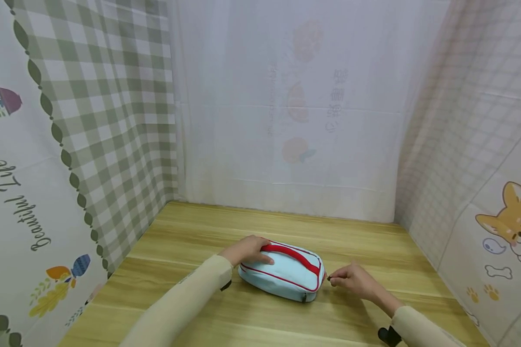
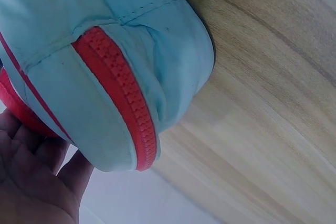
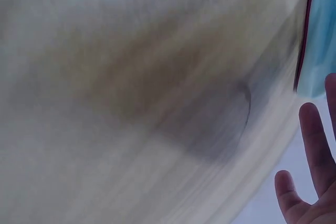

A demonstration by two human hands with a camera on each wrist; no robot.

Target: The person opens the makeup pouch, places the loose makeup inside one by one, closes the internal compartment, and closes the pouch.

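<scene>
A light blue zippered bag (image 1: 273, 278) with red piping and a red carry handle (image 1: 293, 258) lies on the wooden table. My left hand (image 1: 248, 250) holds the bag's left end, its fingers by the handle. In the left wrist view a red zipper (image 2: 123, 90) curves around that end, its teeth together. At the right end, thumb and forefinger of my right hand (image 1: 358, 282) pinch a small dark zipper pull (image 1: 328, 278). Two other fingers of this hand extend in the right wrist view, close to the bag's edge (image 3: 319, 40); the pinch itself is out of that view.
Wood-grained tabletop (image 1: 191, 221) surrounds the bag. A white cloth (image 1: 243, 144) hangs at the back, a green checked cloth (image 1: 113, 120) on the left, and a pale cloth with a cartoon dog (image 1: 514, 212) on the right.
</scene>
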